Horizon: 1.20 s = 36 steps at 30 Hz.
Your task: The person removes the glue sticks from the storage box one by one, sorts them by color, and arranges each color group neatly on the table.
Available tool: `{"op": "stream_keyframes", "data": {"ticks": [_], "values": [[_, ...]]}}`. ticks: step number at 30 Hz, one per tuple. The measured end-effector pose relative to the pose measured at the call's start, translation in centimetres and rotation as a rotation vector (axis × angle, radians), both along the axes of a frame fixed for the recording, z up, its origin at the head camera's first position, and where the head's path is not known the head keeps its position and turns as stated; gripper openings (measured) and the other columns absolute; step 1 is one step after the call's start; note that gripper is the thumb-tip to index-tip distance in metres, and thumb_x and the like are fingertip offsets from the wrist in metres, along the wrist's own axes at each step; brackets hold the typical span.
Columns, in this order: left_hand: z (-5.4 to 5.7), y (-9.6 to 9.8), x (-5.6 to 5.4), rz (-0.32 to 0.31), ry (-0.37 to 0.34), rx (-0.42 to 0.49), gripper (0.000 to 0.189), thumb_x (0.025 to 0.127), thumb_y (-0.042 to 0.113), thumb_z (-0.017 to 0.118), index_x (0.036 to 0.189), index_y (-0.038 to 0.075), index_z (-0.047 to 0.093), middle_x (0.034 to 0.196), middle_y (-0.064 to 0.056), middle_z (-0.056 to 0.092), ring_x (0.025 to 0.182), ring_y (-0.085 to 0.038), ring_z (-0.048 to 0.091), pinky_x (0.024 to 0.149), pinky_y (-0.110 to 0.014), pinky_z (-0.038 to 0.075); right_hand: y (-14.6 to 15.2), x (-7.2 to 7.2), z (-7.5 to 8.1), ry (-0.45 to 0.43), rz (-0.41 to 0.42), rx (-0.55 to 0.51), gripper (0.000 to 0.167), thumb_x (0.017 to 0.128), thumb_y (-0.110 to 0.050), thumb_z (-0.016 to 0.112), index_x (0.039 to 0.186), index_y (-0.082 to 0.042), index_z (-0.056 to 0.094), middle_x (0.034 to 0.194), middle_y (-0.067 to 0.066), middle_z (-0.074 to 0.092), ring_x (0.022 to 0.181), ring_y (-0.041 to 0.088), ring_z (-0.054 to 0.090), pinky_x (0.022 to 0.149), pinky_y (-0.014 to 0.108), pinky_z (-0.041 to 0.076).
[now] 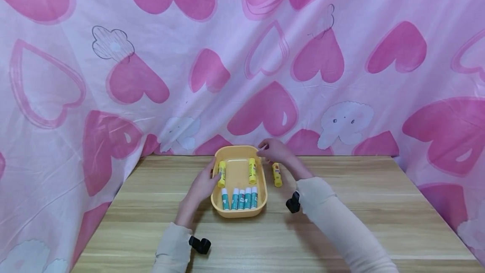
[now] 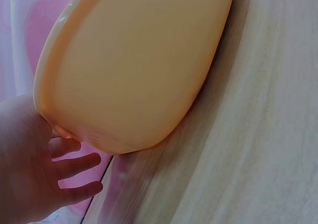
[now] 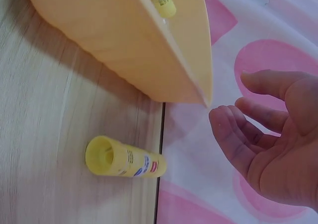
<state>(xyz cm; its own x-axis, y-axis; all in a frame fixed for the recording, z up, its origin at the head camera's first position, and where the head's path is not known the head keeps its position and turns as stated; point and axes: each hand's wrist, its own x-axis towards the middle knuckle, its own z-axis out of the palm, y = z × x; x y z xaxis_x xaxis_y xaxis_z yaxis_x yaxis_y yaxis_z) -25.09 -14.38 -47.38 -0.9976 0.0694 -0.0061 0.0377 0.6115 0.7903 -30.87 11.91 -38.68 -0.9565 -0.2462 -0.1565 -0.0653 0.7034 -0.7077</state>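
Observation:
A yellow-orange plastic tray [image 1: 238, 213] stands on the table, with several teal glue sticks with white caps [image 1: 241, 199] in a row at its near end. Two yellow glue sticks are also inside, one by the left wall [image 1: 222, 173] and one by the right [image 1: 252, 170]. My left hand [image 1: 203, 183] grips the left rim, thumb over it; in the left wrist view its other fingers spread outside the wall. Beside the far right corner, my right hand [image 3: 271, 129] has loosely bent fingers, holding nothing. Below it, a third yellow glue stick [image 3: 125, 158] lies outside the tray.
The wood-grain table [image 1: 360, 222] ends at a back edge just behind the tray. A pink curtain with hearts [image 1: 261, 108] hangs behind and along both sides. Black wrist cameras [image 1: 200, 244] sit on both sleeves.

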Motion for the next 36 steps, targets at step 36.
{"op": "stream_keyframes", "data": {"ticks": [36], "values": [[-0.1, -0.1, 0.1, 0.008, -0.007, 0.001, 0.068, 0.1, 0.021, 0.053, 0.16, 0.015, 0.02, 0.163, -0.01, 0.029, 0.145, -0.031, 0.037, 0.118, -0.05, 0.033, -6.2, 1.7, -0.7, 0.004, 0.095, 0.165, 0.036, 0.1, -0.025, 0.054, 0.128, -0.003, 0.059, 0.114, 0.01, 0.064, 0.09, 0.02, 0.058, 0.082, 0.032, 0.056]]}}
